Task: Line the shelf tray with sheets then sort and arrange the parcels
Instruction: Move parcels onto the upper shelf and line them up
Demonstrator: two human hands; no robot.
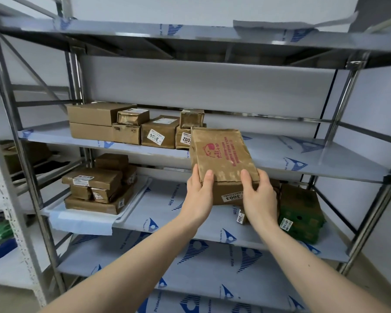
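A brown parcel with red print and a "3003" label [222,159] is held up in front of the middle shelf [303,154]. My left hand [200,195] grips its near left corner and my right hand [259,195] grips its near right corner. A row of brown parcels [127,125], some labelled "3004" and "002", stands on that shelf to the left. On the shelf below, a white tray [81,219] lined with a pale blue sheet holds a stack of several brown parcels [99,186].
A green patterned parcel [300,213] and a small labelled parcel [242,215] lie on the lower shelf at the right. Steel uprights [370,199] frame the rack. The shelves carry blue-printed protective film. Another rack stands at the left.
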